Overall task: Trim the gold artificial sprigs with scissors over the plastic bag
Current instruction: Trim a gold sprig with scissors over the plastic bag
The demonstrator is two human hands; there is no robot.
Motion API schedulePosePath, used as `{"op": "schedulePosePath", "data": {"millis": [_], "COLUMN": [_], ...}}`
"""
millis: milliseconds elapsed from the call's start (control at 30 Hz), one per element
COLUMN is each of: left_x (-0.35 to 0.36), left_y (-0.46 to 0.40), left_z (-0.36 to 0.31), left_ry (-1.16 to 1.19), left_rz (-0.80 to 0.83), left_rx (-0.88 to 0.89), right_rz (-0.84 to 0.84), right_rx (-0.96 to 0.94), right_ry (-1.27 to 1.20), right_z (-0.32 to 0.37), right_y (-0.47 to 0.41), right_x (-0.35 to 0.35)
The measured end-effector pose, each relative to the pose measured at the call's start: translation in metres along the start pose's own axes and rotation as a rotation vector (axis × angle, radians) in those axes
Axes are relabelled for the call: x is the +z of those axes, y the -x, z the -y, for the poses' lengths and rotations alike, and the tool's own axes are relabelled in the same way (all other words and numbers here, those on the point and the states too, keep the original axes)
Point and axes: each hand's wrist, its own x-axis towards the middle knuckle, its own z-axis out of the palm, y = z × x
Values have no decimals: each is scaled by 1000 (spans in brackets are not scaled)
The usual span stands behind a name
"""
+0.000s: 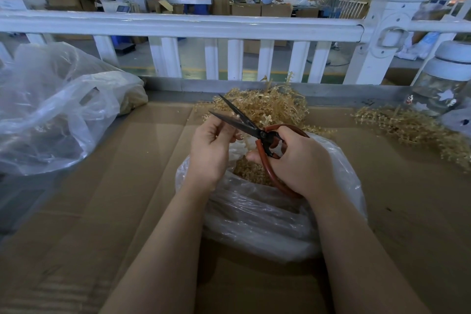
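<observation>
A: While the right hand (298, 160) grips the red-handled scissors (251, 127), blades parted, the left hand (209, 145) pinches a small gold sprig (237, 117) between them, above the plastic bag (267, 214).

B: Mid-trim, probably; next the blades need closing.

Both forearms bare, reaching forward from bottom edge, converging toward centre. Left hand (207, 150) raised, back toward camera, fingers curled, thumb and fingertips pinching small sprig piece (237, 117) between the open blades. Right hand (295, 158) just beside left, lower and nearer, fingers curled through red handle loops of scissors (251, 127), thumb tip showing beside handle. Hands close, not touching.
</observation>
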Motion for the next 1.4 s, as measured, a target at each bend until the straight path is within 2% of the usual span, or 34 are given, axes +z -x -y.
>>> {"op": "schedulePosePath", "data": {"millis": [467,1400], "left_x": [1,2], "left_y": [-1,-1], "left_z": [-6,-6], "left_ry": [26,53], "left_rz": [33,110], "left_rx": [-14,-94], "right_rz": [-61,-1], "right_rx": [15,18], "right_ry": [7,-15], "right_z": [0,-1], "right_y": [-1,-1], "right_x": [5,5]}}
